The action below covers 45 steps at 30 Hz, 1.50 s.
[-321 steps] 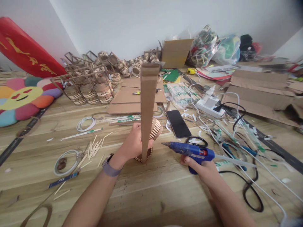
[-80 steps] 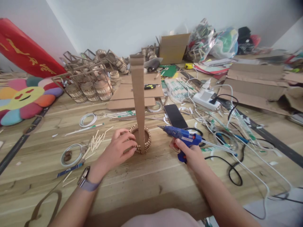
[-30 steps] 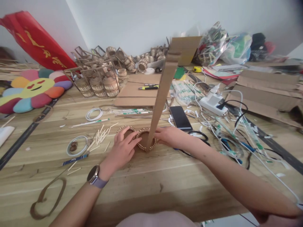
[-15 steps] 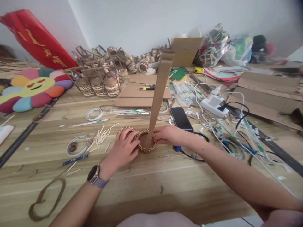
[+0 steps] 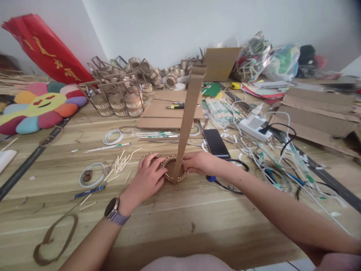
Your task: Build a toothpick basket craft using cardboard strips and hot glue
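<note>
A small round basket [image 5: 170,177] with a brown inside and a rim of pale and dark sticks sits on the wooden table. A tall folded cardboard strip [image 5: 188,113] rises from it as a handle. My left hand [image 5: 149,173] closes on the basket's left side, its back reaching over a second round stick-rimmed piece [image 5: 144,155]. From the right, my right hand [image 5: 199,162] grips the opposite rim, fingertips partly hidden at the wall. Loose pale sticks [image 5: 122,164] lie left of my hands, near a white coil [image 5: 89,175] with brown balls in it.
A phone [image 5: 216,143] lies just beyond my right hand, with a power strip [image 5: 255,126] and tangled cables right of it. Finished-looking baskets [image 5: 132,103] stand back left. Cardboard sheets [image 5: 160,113] bear a cutter [image 5: 175,107]. A flower cushion [image 5: 45,105] lies far left.
The whole view has shifted slightly. Both hands keep their places on the basket, and I see no clear movement of it.
</note>
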Each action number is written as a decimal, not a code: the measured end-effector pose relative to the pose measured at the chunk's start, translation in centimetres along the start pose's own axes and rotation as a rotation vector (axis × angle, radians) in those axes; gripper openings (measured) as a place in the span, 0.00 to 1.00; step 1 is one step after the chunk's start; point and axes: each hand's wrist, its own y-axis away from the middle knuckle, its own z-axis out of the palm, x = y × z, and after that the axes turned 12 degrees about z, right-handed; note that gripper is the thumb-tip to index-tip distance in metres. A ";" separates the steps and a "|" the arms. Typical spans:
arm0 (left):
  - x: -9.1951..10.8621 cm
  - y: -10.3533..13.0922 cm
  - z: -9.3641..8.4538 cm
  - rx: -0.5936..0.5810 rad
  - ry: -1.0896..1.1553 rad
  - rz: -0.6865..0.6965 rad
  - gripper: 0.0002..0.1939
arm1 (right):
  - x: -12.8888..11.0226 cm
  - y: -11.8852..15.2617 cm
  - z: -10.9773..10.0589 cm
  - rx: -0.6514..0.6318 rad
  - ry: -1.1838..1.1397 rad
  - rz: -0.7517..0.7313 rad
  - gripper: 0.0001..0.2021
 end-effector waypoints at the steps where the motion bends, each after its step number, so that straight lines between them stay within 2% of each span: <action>1: 0.0 0.1 0.0 -0.006 -0.001 0.004 0.12 | 0.0 0.0 0.0 -0.012 -0.002 0.000 0.05; 6: -0.3 1.2 0.3 -0.003 0.007 -0.040 0.27 | 0.3 0.2 0.3 -0.044 -0.010 0.021 0.09; 9: -0.8 2.2 0.0 0.019 0.048 -0.109 0.30 | 0.2 0.2 0.5 -0.055 -0.015 0.024 0.10; 11: -1.1 2.8 -0.3 0.041 0.096 -0.140 0.28 | 0.0 0.3 0.4 -0.061 -0.024 0.048 0.12; 16: -1.6 3.7 -1.2 0.081 0.250 -0.132 0.13 | -0.6 0.7 0.1 -0.078 -0.077 0.108 0.15; 23: -1.7 4.2 -0.6 0.148 0.276 -0.144 0.10 | -0.7 1.3 -0.4 -0.070 -0.147 0.117 0.18; 27: -1.9 4.7 0.0 0.162 0.239 -0.137 0.11 | -0.4 1.0 -1.1 -0.010 -0.221 0.075 0.16; 31: -1.7 4.9 0.1 0.202 0.208 -0.130 0.12 | -1.1 -1.0 -2.1 0.081 -0.205 0.020 0.11; 35: -1.0 4.7 -0.9 0.289 0.203 -0.150 0.13 | -2.5 -4.7 -2.2 0.110 -0.071 -0.035 0.09; 40: -0.7 4.8 -2.3 0.418 0.182 -0.286 0.13 | -3.9 -9.2 -0.6 0.088 0.012 0.061 0.14; 45: -0.9 5.5 -2.2 0.498 0.137 -0.489 0.15 | -5.8 -11.1 0.0 -0.002 0.077 0.154 0.18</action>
